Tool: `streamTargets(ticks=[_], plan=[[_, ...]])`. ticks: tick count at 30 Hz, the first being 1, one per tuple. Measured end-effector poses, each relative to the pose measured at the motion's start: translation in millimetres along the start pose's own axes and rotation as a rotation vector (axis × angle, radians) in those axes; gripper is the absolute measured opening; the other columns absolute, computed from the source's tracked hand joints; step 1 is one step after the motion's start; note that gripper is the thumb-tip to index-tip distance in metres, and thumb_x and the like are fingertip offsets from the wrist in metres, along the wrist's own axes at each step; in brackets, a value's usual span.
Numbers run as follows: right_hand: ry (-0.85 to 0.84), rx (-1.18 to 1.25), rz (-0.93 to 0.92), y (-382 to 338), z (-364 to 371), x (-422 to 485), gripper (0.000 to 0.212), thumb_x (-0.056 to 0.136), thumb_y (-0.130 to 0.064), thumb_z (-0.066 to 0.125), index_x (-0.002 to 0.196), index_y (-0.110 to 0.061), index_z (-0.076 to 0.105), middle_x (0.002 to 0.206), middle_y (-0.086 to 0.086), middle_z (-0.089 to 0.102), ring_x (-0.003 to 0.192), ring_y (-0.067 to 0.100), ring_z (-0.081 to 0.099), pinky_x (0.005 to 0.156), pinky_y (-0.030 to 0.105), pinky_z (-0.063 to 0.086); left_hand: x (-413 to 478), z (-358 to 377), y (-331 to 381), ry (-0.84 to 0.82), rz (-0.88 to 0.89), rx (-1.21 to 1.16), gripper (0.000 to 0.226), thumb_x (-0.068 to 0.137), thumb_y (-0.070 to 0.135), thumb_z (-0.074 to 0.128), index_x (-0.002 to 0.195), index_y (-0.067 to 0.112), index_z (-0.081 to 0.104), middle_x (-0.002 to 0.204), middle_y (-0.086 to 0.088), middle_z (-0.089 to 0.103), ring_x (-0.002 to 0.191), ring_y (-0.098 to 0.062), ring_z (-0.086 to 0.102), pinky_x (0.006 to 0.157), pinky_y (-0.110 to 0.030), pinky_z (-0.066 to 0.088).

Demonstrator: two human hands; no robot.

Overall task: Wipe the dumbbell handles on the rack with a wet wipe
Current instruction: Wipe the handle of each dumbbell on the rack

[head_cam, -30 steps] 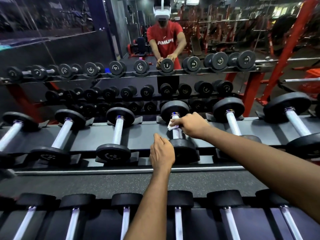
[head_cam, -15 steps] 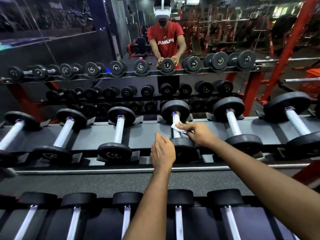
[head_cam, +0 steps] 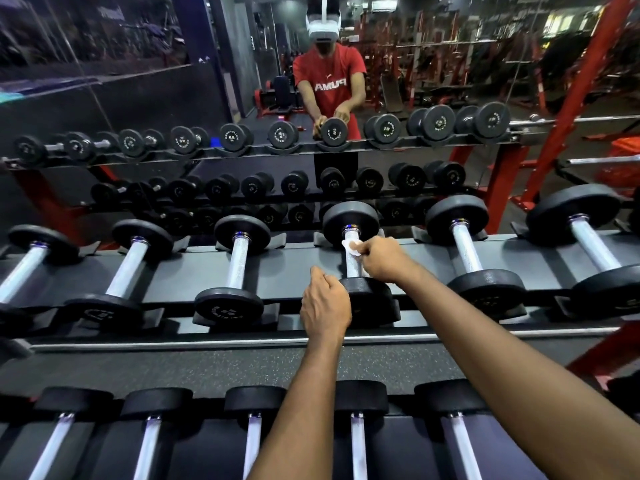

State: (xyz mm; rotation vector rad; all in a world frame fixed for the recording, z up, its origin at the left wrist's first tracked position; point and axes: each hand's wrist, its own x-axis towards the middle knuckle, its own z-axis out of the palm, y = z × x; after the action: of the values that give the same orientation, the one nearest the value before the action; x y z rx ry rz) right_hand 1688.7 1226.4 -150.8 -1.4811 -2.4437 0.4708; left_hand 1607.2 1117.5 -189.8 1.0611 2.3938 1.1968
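Dumbbell handle [head_cam: 353, 263], fourth from the left on the rack [head_cam: 298, 268], lies between its two black heads, and the right grip [head_cam: 381, 259] pinches the wet wipe [head_cam: 348, 244] against its far end. The left grip [head_cam: 323, 303] sits curled against the left edge of the near head [head_cam: 372, 301]; whether it clasps that head I cannot tell. Neighbouring handles [head_cam: 239, 261] lie well apart on both sides, with open shelf between.

Wet wipe [head_cam: 347, 244] mostly hidden under right hand [head_cam: 381, 260], lower-row dumbbells [head_cam: 358, 441] cut off by bottom edge
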Motion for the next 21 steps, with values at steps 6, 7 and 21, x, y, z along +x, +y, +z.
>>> streamTargets(ticks=[6, 7, 21], plan=[[0.019, 0.044, 0.069, -11, 1, 5, 0.025, 0.094, -0.010, 0.049, 0.112, -0.004, 0.066, 0.110, 0.017, 0.068, 0.111, 0.036, 0.058, 0.100, 0.031, 0.037, -1, -1, 1, -0.025, -0.023, -0.017, 0.029, 0.103, 0.023, 0.026, 0.096, 0.010, 0.051, 0.096, -0.013, 0.059, 0.085, -0.028, 0.051, 0.073, -0.038, 0.036], [0.027, 0.069, 0.078, -13, -1, 4, 0.025, 0.095, -0.011, 0.048, 0.113, -0.004, 0.066, 0.111, 0.018, 0.067, 0.111, 0.036, 0.057, 0.102, 0.032, 0.034, -1, -1, 1, -0.029, -0.029, -0.027, 0.032, 0.103, 0.024, 0.026, 0.097, 0.009, 0.054, 0.101, -0.014, 0.061, 0.088, -0.028, 0.051, 0.076, -0.038, 0.036], [-0.097, 0.361, 0.215, -4, -4, -17, 0.025, 0.095, -0.023, 0.048, 0.094, -0.004, 0.065, 0.096, 0.014, 0.063, 0.095, 0.029, 0.060, 0.071, 0.027, 0.037, -1, 2, 2, -0.008, -0.052, -0.033, 0.036, 0.103, 0.024, 0.027, 0.094, 0.008, 0.058, 0.105, -0.017, 0.063, 0.088, -0.030, 0.051, 0.075, -0.037, 0.035]])
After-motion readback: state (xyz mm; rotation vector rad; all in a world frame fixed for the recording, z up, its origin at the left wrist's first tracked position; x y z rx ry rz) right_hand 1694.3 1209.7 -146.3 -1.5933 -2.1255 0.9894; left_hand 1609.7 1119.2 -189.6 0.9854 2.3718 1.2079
